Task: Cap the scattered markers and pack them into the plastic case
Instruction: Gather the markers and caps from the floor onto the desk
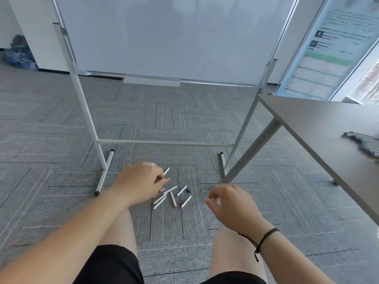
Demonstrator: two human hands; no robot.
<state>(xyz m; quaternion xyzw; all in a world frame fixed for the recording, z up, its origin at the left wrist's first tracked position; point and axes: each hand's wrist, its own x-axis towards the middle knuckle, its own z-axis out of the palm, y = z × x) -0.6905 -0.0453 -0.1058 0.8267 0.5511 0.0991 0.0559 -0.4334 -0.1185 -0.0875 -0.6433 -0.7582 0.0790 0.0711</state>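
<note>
Several white markers (174, 196) lie scattered on the grey carpet in front of my knees, some with coloured ends showing. My left hand (141, 183) is down among them, its fingers curled round a few markers, an orange tip and a white barrel sticking out past the fingers. My right hand (229, 203) hovers to the right of the pile, fingers loosely curled, holding nothing. A row of grey-capped markers (364, 143) lies on the table at the right; whether a plastic case holds them is unclear.
A whiteboard on a metal stand (164, 142) rises just behind the pile, its feet on either side. A grey table (320, 119) juts in from the right, with a slanted leg (252, 150) close to the markers. A poster leans at the far right.
</note>
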